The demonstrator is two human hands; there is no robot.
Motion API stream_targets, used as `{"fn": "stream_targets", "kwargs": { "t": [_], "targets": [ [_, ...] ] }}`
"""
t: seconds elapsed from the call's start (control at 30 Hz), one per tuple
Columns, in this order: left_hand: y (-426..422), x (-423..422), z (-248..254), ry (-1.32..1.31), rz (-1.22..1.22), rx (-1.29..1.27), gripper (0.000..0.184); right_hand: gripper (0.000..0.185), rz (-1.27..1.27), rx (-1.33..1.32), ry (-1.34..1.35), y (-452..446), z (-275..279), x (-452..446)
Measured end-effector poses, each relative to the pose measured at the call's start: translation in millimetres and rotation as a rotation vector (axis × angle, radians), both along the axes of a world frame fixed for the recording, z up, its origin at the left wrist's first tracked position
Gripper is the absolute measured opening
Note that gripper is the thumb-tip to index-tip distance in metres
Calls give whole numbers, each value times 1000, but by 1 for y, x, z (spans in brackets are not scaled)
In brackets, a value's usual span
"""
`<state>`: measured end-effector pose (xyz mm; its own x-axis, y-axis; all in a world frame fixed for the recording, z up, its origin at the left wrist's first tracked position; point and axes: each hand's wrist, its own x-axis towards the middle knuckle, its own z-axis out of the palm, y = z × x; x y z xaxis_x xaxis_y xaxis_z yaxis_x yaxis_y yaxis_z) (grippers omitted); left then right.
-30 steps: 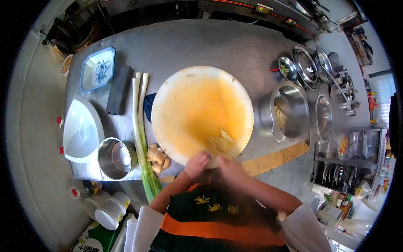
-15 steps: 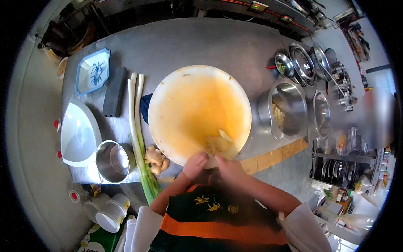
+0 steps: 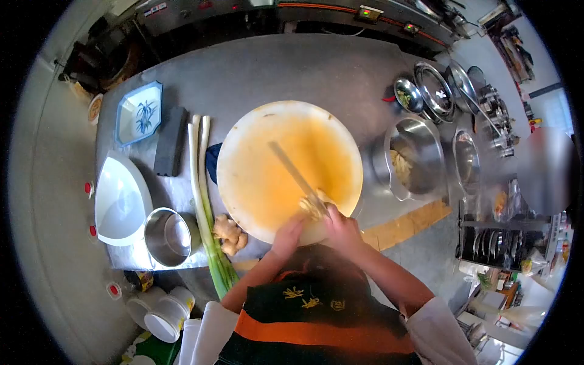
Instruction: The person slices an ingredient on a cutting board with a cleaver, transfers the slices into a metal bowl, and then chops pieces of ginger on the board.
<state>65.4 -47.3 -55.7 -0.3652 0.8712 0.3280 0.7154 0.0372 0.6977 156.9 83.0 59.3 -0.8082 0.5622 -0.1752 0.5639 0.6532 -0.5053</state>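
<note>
A round white cutting board (image 3: 255,176), stained orange, lies before me. My right hand (image 3: 342,231) is closed around a knife (image 3: 293,170) at the board's near edge, its narrow blade slanting up and left over the board. Pale food pieces (image 3: 311,207) lie bunched by the lower blade, between my hands. My left hand (image 3: 288,234) is at the near edge, fingers together and tips close to the pieces; what they grip is hidden. Ginger (image 3: 229,234) and long leeks (image 3: 202,182) are left of the board.
On the left are a steel pot (image 3: 169,237), a white bowl (image 3: 121,201), a blue-rimmed dish (image 3: 139,114) and a dark block (image 3: 171,143). Right of the board stand a steel pot with pale pieces (image 3: 415,158), a small metal bowl (image 3: 408,95) and a metal basin (image 3: 466,159).
The knife now shows as a narrow strip above the board. The pale pieces are bunched nearer my hands. My right hand has turned and moved slightly right and up.
</note>
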Motion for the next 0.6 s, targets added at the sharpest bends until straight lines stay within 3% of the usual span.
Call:
{"fn": "stream_targets", "kwargs": {
  "t": [0.03,0.1,0.17,0.2,0.27,0.3,0.37,0.43,0.5,0.6],
  "targets": [
    [0,-1,19,-28,-27,25,26,27,-5,8,7,6,7,7],
    [-8,-6,61,-38,-60,51,25,31,238,176,82,14,16,19],
    [-27,-8,108,69,-198,353,27,31,274,230,36,16,17,33],
    [-26,-8,128,83,-209,356,27,28,318,276,89,17,14,41],
    [-18,-5,155,12,-153,84,27,18,328,358,201,12,11,49],
    [-11,-3,151,32,-169,91,27,18,311,371,216,11,7,54],
    [7,0,129,-32,-235,-143,24,14,375,505,205,9,-2,62],
    [22,1,116,-46,-256,-157,24,13,300,586,257,4,1,65],
    [38,-1,99,5,-182,-119,26,11,443,570,163,0,-6,74],
    [52,-27,62,-21,-281,-146,23,11,411,520,165,-8,3,88]
  ]
}}
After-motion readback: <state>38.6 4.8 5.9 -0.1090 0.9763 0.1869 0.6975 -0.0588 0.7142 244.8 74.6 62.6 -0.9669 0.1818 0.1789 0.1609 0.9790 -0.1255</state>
